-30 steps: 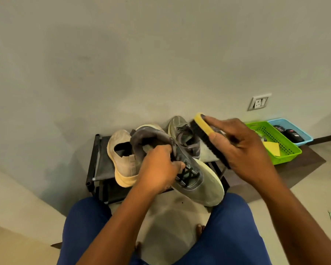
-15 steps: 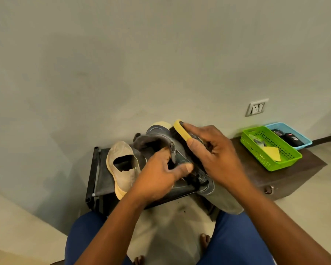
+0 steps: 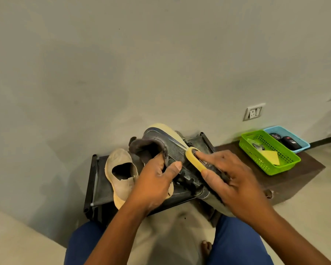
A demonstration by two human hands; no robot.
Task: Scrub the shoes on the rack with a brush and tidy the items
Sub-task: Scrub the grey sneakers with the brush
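L hand point(image 3: 155, 180) fingers inside collar of grey shoe point(image 3: 172, 150), held above rack point(image 3: 96, 188) | R hand point(image 3: 235, 184) clamps brush point(image 3: 196, 159) on its side | risk: hard stroke twists shoe loose, knocks 1 tan shoe point(image 3: 120, 175) off.

both forearms reach forward from the bottom edge, bare. the left hand point(image 3: 154, 183) is curled in a grip, thumb stretched out to the right. the right hand point(image 3: 234, 181) is closed palm down, forefinger extended straight, thumb pressed alongside.
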